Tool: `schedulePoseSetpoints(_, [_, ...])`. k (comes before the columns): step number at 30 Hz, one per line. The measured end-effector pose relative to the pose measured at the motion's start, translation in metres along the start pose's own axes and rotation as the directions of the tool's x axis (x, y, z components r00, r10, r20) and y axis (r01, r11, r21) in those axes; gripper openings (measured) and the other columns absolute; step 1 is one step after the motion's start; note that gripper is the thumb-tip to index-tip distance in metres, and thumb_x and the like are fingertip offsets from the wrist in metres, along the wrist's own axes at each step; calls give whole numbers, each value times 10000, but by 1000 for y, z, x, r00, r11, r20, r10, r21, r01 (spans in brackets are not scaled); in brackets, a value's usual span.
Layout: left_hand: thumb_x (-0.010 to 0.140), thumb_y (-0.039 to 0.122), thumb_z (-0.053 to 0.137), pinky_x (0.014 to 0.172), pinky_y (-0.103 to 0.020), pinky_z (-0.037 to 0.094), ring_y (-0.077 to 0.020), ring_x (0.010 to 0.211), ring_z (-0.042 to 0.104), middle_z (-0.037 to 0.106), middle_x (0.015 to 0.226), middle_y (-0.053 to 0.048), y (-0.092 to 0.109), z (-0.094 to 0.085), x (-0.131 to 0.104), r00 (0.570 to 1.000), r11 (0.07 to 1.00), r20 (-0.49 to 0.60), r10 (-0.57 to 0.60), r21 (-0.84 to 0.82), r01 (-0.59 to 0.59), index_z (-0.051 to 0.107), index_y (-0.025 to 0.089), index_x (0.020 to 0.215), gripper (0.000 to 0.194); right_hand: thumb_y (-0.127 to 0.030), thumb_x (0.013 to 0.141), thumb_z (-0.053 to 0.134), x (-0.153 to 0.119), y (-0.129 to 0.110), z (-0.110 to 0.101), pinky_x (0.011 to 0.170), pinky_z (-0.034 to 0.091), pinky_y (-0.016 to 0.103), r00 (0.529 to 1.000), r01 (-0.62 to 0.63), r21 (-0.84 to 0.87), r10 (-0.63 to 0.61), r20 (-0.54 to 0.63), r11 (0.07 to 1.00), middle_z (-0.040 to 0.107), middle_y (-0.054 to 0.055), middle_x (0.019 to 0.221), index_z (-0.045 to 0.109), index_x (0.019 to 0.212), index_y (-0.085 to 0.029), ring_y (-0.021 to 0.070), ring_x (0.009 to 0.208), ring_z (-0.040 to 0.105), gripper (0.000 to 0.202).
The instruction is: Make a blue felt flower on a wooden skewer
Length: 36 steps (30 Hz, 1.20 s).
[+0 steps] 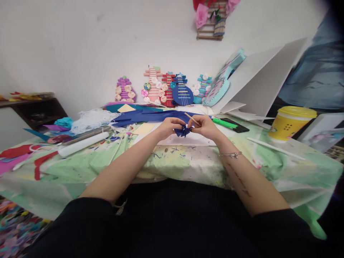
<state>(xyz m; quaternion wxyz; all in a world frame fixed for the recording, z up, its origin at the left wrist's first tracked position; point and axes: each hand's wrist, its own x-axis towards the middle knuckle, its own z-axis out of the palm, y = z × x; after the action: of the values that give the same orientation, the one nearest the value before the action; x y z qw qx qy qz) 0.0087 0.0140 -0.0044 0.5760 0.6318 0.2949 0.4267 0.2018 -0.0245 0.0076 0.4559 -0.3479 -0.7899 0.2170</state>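
Note:
Both of my hands meet over the front middle of the table. My left hand [170, 128] pinches the left side of a small dark blue folded piece [184, 131]. On its right side, the fingers of my right hand [203, 126] are closed on the same piece, with a thin wooden stick [191, 118] also held between them and pointing up to the left. Beneath the hands lies a white sheet [199, 140]. Blue strips [150, 116] lie just behind them.
Decorated lute shapes [182, 94] stand along the wall. On the right are a yellow cup [290, 123], a green cutter [224, 123], a black phone [236, 126] and a white stick [275, 148]. A white roll [83, 144] and white yarn [92, 121] lie left.

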Motion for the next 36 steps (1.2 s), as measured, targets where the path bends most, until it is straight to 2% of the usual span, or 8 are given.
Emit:
schedulePoseSetpoints(4, [550,100,730,688,-327,529,-170,686,660,697,757,-78,0,-2,1,1000,999,-10,-11,-41,10,709,88,823,274,-207,642,701,0,1,2,560,310,259,998,57,-60,-57,10,997,580,-7,676,666,722,-153,95,606,427,103])
schedulePoseSetpoints(8, [553,113,744,699,-328,534,-168,715,658,709,818,-96,-1,-1,1,1000,998,25,5,-58,-4,709,89,829,279,-219,666,718,1,5,2,588,344,265,992,121,-90,-117,49,989,614,13,746,685,724,-165,109,643,470,86])
schedulePoseSetpoints(16, [535,118,752,684,-322,506,-165,695,639,703,758,-71,-3,-2,2,1000,997,6,-8,-81,8,722,112,795,262,-236,648,708,3,9,5,627,382,272,992,126,-101,-124,33,987,632,26,774,702,692,-181,136,687,526,71])
schedulePoseSetpoints(22, [612,224,749,742,-308,471,-145,747,634,713,831,-59,-1,-1,2,998,997,14,64,44,-64,739,141,859,261,-296,665,709,5,12,4,540,319,257,997,-5,-94,-3,-80,996,561,-12,617,670,717,-161,101,561,425,151])
schedulePoseSetpoints(26, [576,175,763,712,-304,469,-139,683,623,702,776,-58,-1,0,2,986,987,62,154,26,-156,722,112,811,247,-334,681,714,6,14,5,497,274,251,994,-28,-62,22,-107,998,502,-28,564,640,702,-156,79,513,350,194])
schedulePoseSetpoints(31, [601,153,752,620,-272,435,-115,599,586,657,686,-34,-2,0,2,978,980,85,192,45,-196,668,106,743,172,-320,676,699,7,15,7,512,279,255,993,-16,-14,14,-117,1000,508,-27,585,605,696,-165,90,542,376,182])
schedulePoseSetpoints(36, [619,160,761,634,-277,449,-117,615,597,652,695,-32,-4,-1,3,967,969,99,236,48,-242,649,107,745,177,-312,676,703,8,18,8,531,292,261,992,-7,-9,6,-125,1000,525,-22,613,607,701,-174,99,562,395,170])
